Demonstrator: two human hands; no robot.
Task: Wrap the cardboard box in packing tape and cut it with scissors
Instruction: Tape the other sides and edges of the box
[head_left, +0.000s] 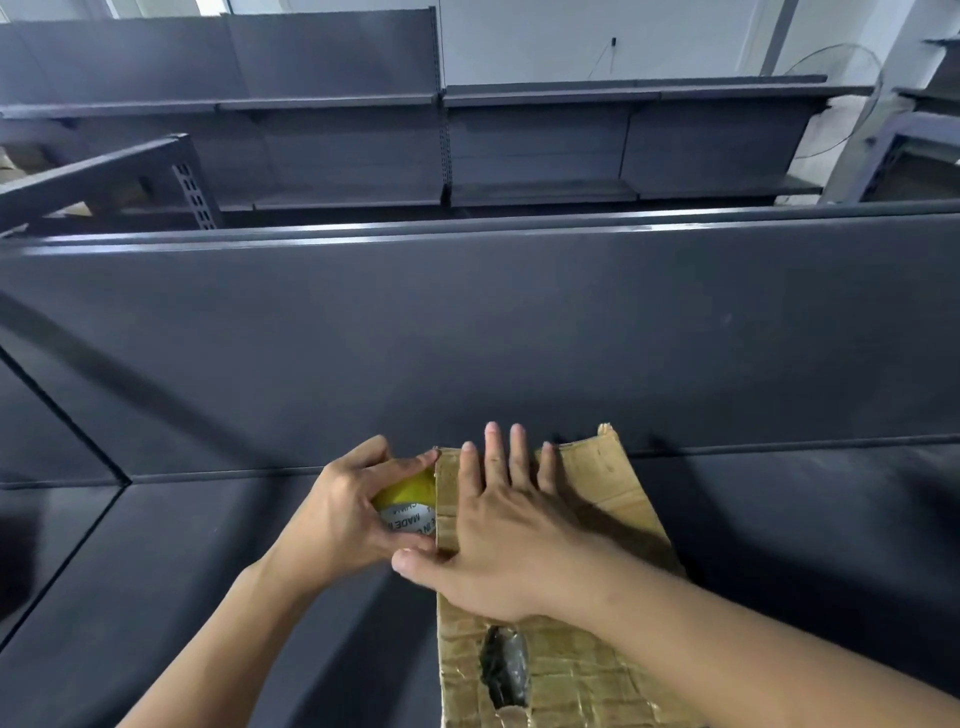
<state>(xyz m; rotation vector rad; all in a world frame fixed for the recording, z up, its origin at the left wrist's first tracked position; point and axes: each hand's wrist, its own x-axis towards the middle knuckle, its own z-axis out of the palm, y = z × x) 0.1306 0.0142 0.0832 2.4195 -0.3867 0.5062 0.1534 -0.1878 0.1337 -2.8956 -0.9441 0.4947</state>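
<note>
Nearest me, the cardboard box (587, 670) lies on the dark shelf (208, 597). Its long axis runs from the shelf's near edge towards the back edge, and its far end leans a little right, reaching close to the back panel (467, 338). A dark torn hole (506, 667) shows in its top face. My right hand (509, 535) presses flat on the box top, fingers straight and spread, pointing away from me. My left hand (337, 514) has its grip curled round the yellow tape roll (408, 504), holding it against the box's left edge, the printed core facing me.
</note>
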